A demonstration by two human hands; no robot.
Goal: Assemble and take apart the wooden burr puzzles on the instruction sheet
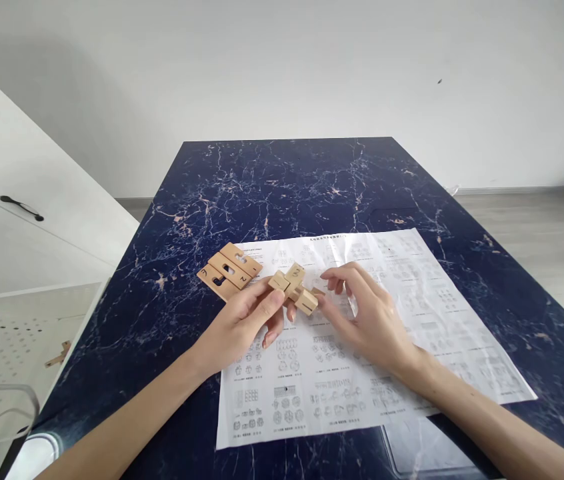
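Observation:
My left hand is closed around a wooden burr puzzle, its crossing bars held between thumb and fingers above a printed sheet. Pencil-like marks show on some of the bars. My right hand is just right of the puzzle, fingers curved and apart from the thumb. Its thumb tip comes close to one bar's end; I cannot tell if they touch. Between them a small brown wooden bit is partly hidden. Left of the puzzle lie several flat wooden pieces side by side, slotted and marked with numbers.
Under my hands spreads a creased paper sheet with puzzle diagrams, on a dark blue marbled table. A dark flat device is partly under its near edge. A white cabinet and a perforated white surface stand left.

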